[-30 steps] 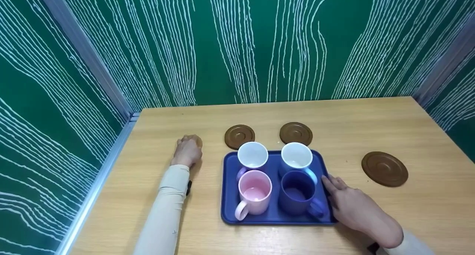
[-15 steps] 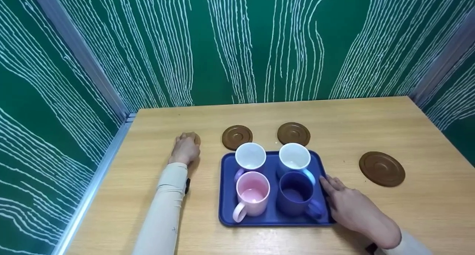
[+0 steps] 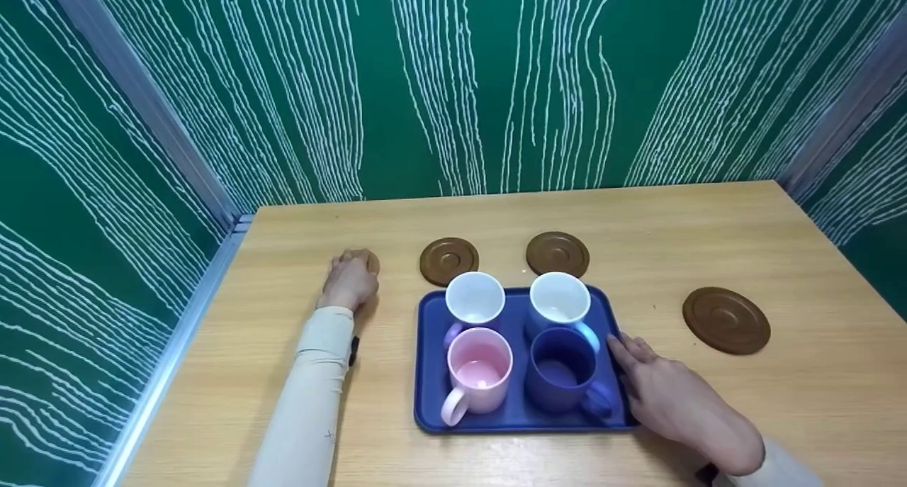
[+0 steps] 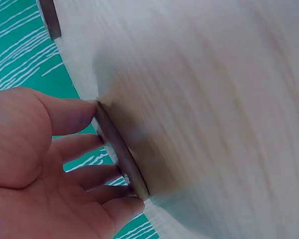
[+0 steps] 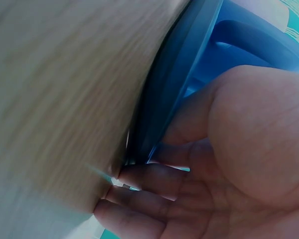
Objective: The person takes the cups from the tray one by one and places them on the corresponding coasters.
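Note:
At the left of the table, my left hand (image 3: 348,281) holds a round brown coaster (image 4: 120,149) by its edge, thumb on one side and fingers on the other. Most of that coaster is hidden under the hand in the head view. My right hand (image 3: 669,395) lies against the right side of a blue tray (image 3: 521,424), its fingers stretched along the rim and down on the tabletop. On the tray stand a pink mug (image 3: 480,373), a dark blue mug (image 3: 560,381), a white-lined mug with a purple handle (image 3: 475,299) and another with a light blue handle (image 3: 560,299).
Behind the tray lie two brown coasters, one at left (image 3: 449,260) and one at right (image 3: 558,253). A third coaster (image 3: 726,320) lies to the right, beyond my right hand. Green panels with white lines (image 3: 482,83) rise behind the wooden table (image 3: 297,225).
The whole head view has drifted slightly, so everything appears a little further left. Both hands keep their places, the left at the coaster and the right at the tray.

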Available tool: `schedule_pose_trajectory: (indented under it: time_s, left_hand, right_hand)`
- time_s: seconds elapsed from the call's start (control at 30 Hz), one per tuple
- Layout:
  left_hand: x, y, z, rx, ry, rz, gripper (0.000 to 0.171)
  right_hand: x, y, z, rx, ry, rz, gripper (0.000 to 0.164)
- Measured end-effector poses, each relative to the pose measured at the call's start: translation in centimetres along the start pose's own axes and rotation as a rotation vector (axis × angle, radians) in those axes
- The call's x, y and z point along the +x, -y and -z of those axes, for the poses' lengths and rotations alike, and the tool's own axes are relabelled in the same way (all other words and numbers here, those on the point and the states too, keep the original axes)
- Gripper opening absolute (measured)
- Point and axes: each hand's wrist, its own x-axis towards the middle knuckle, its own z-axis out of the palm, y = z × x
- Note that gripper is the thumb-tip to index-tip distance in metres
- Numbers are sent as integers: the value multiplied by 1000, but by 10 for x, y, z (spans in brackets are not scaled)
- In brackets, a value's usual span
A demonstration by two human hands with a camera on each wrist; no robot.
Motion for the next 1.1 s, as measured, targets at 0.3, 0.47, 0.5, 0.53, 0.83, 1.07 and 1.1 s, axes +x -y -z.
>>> schedule_pose_trajectory:
  time_s: [0.3, 0.47, 0.5, 0.53, 0.83, 1.07, 1.1]
  left_hand:
    - [-7, -4, 19, -82, 19, 18, 68]
    - [-17, -13, 29, -140, -30, -8, 65]
    - [-20, -15, 31, -145, -42, -11, 64]
    - [-23, -17, 33, -149, -54, -9, 64]
    - [-45, -40, 46, -131, -173, -89, 60]
    - [-64, -54, 36, -77, -228, -170, 50]
    - [-66, -54, 33, -63, -230, -183, 49]
  right_hand:
    - [0, 0, 5, 6, 4, -6, 66]
    - [-1, -1, 5, 0, 5, -4, 63]
    - [-1, -1, 4, 3, 7, -5, 63]
    - [0, -1, 4, 4, 11, -5, 64]
    - [1, 0, -1, 19, 14, 8, 61]
    - [2, -1, 0, 14, 2, 19, 58]
    - [3, 0, 0, 13, 5, 20, 57]
